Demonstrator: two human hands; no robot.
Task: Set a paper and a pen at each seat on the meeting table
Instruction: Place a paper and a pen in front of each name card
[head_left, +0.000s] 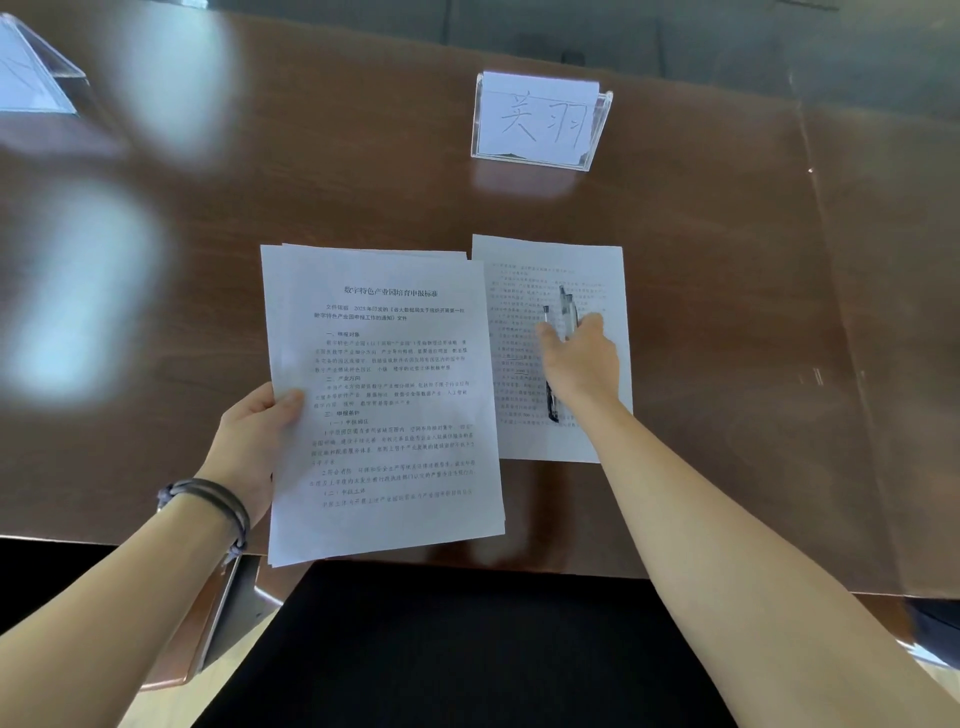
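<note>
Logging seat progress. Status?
Left hand holds paper stack. Right hand grips pens over placed sheet. Nothing blocking.

Dim, glare blotches left, soft edges

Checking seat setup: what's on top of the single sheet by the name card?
On the single sheet rests the right hand, holding several pens. One dark pen end shows below the hand. The hand covers their middles; exact count unclear.
</note>
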